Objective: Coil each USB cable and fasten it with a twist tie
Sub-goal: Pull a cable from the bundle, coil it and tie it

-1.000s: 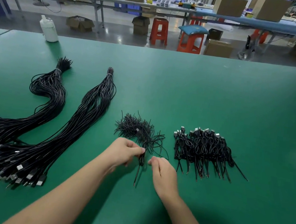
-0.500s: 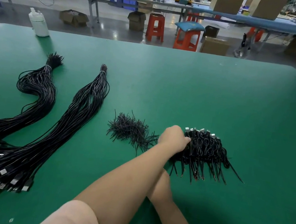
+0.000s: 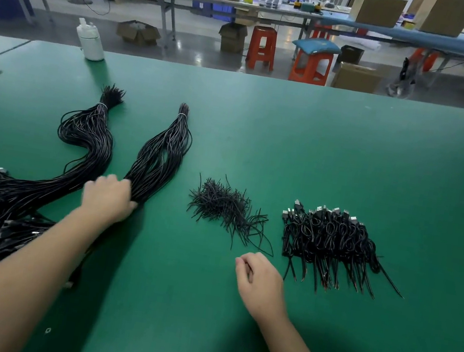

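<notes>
Moved: since half a second ago the left hand point(image 3: 108, 199) has left the finished pile and crossed to the loose cables on the left; the right hand point(image 3: 261, 284), then hidden under the left forearm, now shows in the open
Left hand: lies on the right-hand bundle of uncoiled USB cables point(image 3: 155, 164), fingers curled over the strands at its middle; how many strands it grips I cannot tell
Right hand: rests low on the green table point(image 3: 349, 151), near the twist ties, fingers loosely curled, holding nothing
Uncoiled cables: two long black bundles on the left, each bound near its far tip; the left-hand bundle point(image 3: 86, 136) curves beside the other, and their plug ends fan out together at the near left edge
Twist ties: loose black heap of twist ties point(image 3: 226, 208) in the middle, between the bundles and the finished pile
Coiled cables: pile of coiled, tied cables point(image 3: 332, 242) on the right, plugs pointing away
Far edge: white bottle point(image 3: 91, 40) stands at the table's far left
</notes>
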The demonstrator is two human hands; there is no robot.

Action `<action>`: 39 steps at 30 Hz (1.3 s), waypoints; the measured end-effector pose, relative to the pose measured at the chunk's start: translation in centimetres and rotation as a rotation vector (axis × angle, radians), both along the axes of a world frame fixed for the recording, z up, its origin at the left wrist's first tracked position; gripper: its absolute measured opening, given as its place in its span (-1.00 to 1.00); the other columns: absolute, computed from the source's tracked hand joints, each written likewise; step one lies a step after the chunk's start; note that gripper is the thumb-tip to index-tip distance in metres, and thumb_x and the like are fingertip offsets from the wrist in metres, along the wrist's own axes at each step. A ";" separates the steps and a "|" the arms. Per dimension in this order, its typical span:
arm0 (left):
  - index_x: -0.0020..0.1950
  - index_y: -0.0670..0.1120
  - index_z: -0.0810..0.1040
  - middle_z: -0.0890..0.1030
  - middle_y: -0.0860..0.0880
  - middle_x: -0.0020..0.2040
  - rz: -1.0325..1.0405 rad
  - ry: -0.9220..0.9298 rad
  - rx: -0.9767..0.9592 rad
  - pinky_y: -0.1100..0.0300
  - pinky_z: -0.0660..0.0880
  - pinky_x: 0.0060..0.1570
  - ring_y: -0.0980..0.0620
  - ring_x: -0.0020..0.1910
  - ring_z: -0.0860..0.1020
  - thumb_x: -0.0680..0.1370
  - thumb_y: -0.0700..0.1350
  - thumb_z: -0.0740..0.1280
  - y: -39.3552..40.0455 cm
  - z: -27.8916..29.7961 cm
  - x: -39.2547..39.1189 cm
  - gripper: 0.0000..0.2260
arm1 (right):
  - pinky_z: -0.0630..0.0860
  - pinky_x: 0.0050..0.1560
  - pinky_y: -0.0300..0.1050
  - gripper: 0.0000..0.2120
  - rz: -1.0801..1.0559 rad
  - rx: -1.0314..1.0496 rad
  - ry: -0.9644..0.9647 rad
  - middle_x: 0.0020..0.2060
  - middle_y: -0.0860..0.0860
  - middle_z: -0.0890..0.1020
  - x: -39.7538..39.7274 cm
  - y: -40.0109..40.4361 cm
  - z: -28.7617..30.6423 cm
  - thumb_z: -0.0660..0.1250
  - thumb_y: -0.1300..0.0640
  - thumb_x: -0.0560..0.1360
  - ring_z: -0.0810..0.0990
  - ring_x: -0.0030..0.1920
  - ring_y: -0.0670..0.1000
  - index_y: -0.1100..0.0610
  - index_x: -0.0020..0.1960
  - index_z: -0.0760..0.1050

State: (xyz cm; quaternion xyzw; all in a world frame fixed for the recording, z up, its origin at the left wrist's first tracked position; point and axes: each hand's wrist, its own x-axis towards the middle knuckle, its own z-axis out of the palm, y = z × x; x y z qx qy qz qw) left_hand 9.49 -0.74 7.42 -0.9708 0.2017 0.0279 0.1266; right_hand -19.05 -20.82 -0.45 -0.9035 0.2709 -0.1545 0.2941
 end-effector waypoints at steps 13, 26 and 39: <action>-0.09 -0.11 0.40 0.61 -0.08 -0.08 0.015 -0.086 -0.116 0.13 0.36 -0.28 -0.14 -0.18 0.55 0.59 -0.11 0.21 4.3 1.2 -0.5 -0.91 | 0.31 -0.35 -0.31 -0.75 -0.034 -0.020 0.037 -0.31 -0.11 0.47 -0.2 0.4 0.6 0.20 -0.06 0.62 0.48 -0.31 -0.15 -0.07 -0.23 0.44; 0.60 0.11 0.09 0.50 -0.02 0.38 -0.260 0.236 -0.095 0.03 0.57 0.04 -0.08 0.16 0.57 0.55 -0.29 0.11 3.5 1.3 -5.2 -0.35 | 0.35 -0.32 -0.32 -0.75 -0.031 -0.018 0.028 -0.31 -0.11 0.47 -0.2 0.4 0.4 0.21 -0.04 0.61 0.48 -0.32 -0.13 -0.03 -0.23 0.46; 0.07 -0.06 0.53 0.67 -0.14 -0.33 -0.084 0.722 -0.600 0.06 0.63 -0.25 -0.04 -0.36 0.68 0.64 -0.12 0.23 5.6 2.7 -5.0 -0.90 | 0.37 -0.31 -0.29 -0.76 -0.025 -0.022 0.015 -0.31 -0.10 0.48 -0.3 0.5 0.5 0.22 -0.01 0.61 0.49 -0.31 -0.13 -0.03 -0.23 0.46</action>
